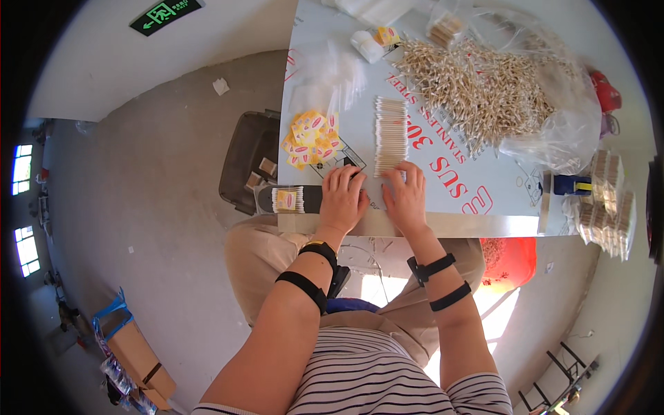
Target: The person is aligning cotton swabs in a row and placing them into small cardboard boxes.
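My left hand (344,197) lies on the table at the end of a dark flat strip (312,200), fingers bent a little and thumb apart. Over the strip's outer end sits a clear bag holding a row of cotton swabs (297,199) with a yellow card (286,200). My right hand (408,196) is at the near end of a neat column of loose cotton swabs (391,135). Its fingers are apart and the fingertips touch the nearest swabs; whether one is pinched is hidden. Several yellow cards (312,140) lie heaped beyond my left hand.
A large heap of cotton swabs (477,90) spills from a clear plastic bag (564,117) at the far right. Empty clear bags (330,79) lie at the far left. Bundled swab packs (607,200) stand right, beside the table edge (456,225). A dark bin (238,159) stands left, below the tabletop.
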A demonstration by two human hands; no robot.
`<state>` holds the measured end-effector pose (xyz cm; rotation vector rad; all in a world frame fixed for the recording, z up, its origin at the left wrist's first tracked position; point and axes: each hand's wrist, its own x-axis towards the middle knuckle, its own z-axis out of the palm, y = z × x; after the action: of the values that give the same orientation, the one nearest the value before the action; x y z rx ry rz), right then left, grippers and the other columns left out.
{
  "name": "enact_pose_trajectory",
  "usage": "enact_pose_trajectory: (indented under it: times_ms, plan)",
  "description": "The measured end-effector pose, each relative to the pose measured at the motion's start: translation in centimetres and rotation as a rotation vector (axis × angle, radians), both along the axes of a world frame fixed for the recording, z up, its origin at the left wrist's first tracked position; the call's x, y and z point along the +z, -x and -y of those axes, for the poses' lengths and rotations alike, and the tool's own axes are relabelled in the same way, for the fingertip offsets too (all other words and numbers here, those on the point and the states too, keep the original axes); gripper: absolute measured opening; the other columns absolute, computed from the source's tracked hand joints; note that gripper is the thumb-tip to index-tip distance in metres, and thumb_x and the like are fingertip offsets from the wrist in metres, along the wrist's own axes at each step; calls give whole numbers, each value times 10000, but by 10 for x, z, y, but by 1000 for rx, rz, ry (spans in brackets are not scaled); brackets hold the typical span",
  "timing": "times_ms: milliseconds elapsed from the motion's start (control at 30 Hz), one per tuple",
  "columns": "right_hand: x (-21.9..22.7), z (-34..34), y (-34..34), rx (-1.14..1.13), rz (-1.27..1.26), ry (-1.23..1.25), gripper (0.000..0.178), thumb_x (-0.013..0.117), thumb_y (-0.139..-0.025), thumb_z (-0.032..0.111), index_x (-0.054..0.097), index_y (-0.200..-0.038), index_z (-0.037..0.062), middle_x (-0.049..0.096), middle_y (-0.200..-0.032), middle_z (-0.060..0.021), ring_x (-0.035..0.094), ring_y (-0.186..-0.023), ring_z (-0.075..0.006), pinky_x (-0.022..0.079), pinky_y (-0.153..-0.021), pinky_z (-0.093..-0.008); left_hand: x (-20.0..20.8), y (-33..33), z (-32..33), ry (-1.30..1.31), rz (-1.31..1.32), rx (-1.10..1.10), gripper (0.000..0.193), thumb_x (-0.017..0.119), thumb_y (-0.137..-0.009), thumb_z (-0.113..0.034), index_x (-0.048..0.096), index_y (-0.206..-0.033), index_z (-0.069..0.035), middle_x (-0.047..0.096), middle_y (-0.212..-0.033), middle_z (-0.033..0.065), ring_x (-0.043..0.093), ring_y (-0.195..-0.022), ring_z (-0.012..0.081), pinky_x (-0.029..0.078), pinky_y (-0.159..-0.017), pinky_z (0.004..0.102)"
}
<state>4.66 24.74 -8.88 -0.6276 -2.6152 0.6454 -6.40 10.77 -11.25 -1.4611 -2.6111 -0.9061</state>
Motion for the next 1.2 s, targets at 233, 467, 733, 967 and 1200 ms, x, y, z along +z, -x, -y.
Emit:
enact_pose_trajectory:
  times_ms: [233,467,733,967,1200]
  plan:
    - [-3,-12,2,18,32,-124,257,751,-810,63,670,-1047,118,566,-1100,-79,528,-1111,-326,426,-942,-457,0,1,0,-2,-4,-9,386,689,-833,-145,604,-1208,-107,574,-1294,61,517,-1306,284,337,-1186,507]
    - [-3,-9,-1,80,144,-37,142,748,-857,119,663,-971,113,568,-1037,-78,536,-1045,-300,428,-884,-432,4,3,2,-31,49,-21,392,690,-839,-156,605,-1219,-111,573,-1298,67,508,-1308,292,327,-1184,510]
    - [46,21,-33,131,5,221,99,708,-895,95,653,-977,87,604,-959,-91,581,-959,-316,439,-867,-442,69,-13,24,-132,30,-124,317,823,-812,-235,691,-1091,-163,630,-1173,22,553,-1198,259,338,-1039,458]
    - [115,48,-77,122,-120,681,99,665,-949,51,670,-1042,16,675,-925,-143,674,-864,-299,524,-815,-393,122,-43,54,-218,335,-164,105,816,-850,-175,720,-874,-140,678,-898,-28,615,-929,198,349,-935,390]
    - [150,78,-120,87,-265,773,87,694,-948,49,713,-1013,-6,682,-919,-92,656,-863,-199,524,-816,-326,162,-77,81,-313,504,-193,88,808,-879,-173,731,-889,-131,699,-924,-20,626,-962,179,354,-964,358]
